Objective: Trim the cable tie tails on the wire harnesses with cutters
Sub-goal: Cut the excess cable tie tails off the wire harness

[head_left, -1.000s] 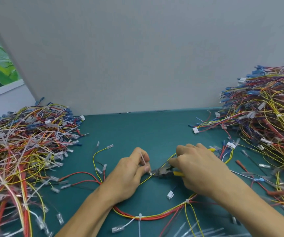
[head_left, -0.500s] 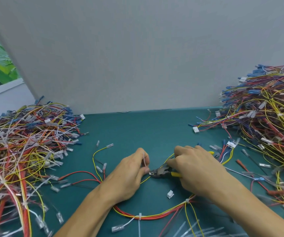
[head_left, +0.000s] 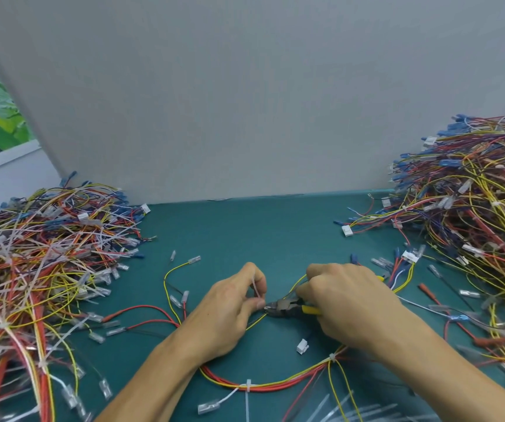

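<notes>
One wire harness [head_left: 275, 386] of red and yellow wires lies looped on the green mat in front of me. My left hand [head_left: 230, 312] pinches a thin white cable tie tail [head_left: 255, 289] between thumb and forefinger. My right hand [head_left: 348, 303] grips the yellow-handled cutters [head_left: 284, 309]. Their dark jaws meet the base of the tail right beside my left thumb. Another white tie with its tail [head_left: 247, 400] sits on the harness near the front edge, and a further tie [head_left: 332, 357] binds the wires under my right wrist.
A big heap of harnesses [head_left: 38, 269] fills the left side, another heap [head_left: 470, 239] the right. A grey wall [head_left: 245, 102] closes the back. Loose terminals [head_left: 195, 259] and a white connector [head_left: 302, 346] lie around my hands. Clear tie tails [head_left: 336, 412] lie at the front.
The cutter jaws have slid left from near my right hand up against my left thumb at the base of the tail. Both hands stayed in place.
</notes>
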Action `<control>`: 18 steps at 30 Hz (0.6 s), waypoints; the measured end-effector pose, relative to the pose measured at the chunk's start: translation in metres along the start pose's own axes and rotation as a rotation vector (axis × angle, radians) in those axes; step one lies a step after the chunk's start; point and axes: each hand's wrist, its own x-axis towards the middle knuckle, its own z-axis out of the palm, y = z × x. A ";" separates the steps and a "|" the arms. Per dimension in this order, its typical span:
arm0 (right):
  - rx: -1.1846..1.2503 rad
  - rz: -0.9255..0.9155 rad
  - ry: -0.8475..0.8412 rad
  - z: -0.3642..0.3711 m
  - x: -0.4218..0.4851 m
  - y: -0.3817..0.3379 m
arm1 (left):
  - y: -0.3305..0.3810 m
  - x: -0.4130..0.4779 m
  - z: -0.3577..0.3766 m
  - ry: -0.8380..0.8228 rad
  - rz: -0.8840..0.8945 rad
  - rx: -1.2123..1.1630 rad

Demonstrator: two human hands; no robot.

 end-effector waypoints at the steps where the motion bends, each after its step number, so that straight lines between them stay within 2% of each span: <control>1: 0.003 -0.003 -0.002 0.000 0.000 0.000 | 0.000 0.000 0.000 0.002 0.001 -0.001; 18: -0.003 -0.057 0.014 0.007 0.000 0.003 | 0.003 0.000 0.000 0.006 -0.022 -0.023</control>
